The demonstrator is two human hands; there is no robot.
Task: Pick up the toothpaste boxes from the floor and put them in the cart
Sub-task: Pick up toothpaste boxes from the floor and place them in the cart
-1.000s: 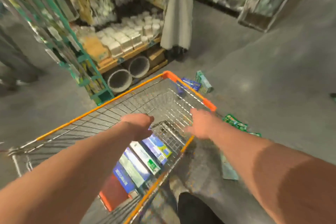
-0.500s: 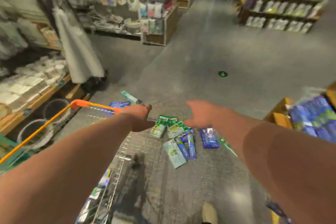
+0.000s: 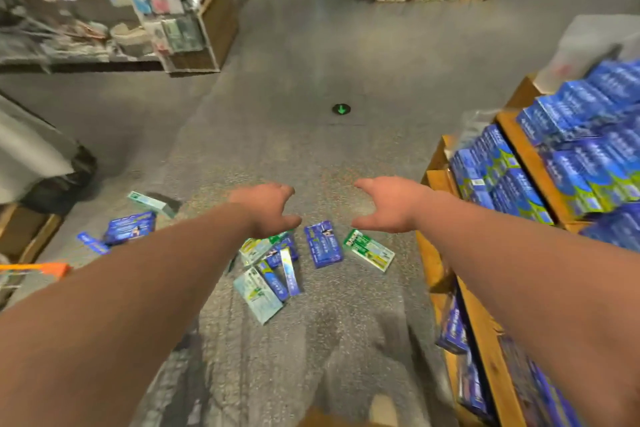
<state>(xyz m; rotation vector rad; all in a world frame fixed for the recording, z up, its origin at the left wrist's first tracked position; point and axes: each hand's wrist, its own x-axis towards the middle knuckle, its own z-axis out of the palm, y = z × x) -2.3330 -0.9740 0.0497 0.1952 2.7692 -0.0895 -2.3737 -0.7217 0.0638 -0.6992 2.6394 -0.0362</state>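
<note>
Left grip and right grip hang released over the boxes; that overlapping pile could easily slip when grabbed.

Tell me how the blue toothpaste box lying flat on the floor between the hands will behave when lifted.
The blue toothpaste box looks like a straight-edged carton, so it is probably stiff and unlikely to roll. It lies flat on the floor, so getting fingers under its thin edge may be fiddly. Being so slim, it is likely light.
</note>
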